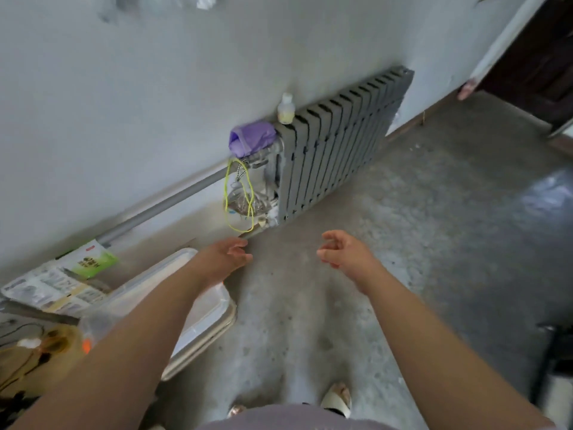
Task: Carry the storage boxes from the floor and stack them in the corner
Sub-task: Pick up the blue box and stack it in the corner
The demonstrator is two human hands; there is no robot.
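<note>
Shoes (336, 398) planted, forearms out — left hand (226, 259) and right hand (344, 252) both empty, fingers loosely curled. Clear storage box (214, 308) lies floor-level beneath the left forearm (that hand's nearer), long side angling toward the radiator (335, 156).

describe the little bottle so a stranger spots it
Find the grey ribbed radiator against the wall. On its top left end stands a small bottle, right of the purple bag. It alone is pale, upright, yellowish at the bottom.
</note>
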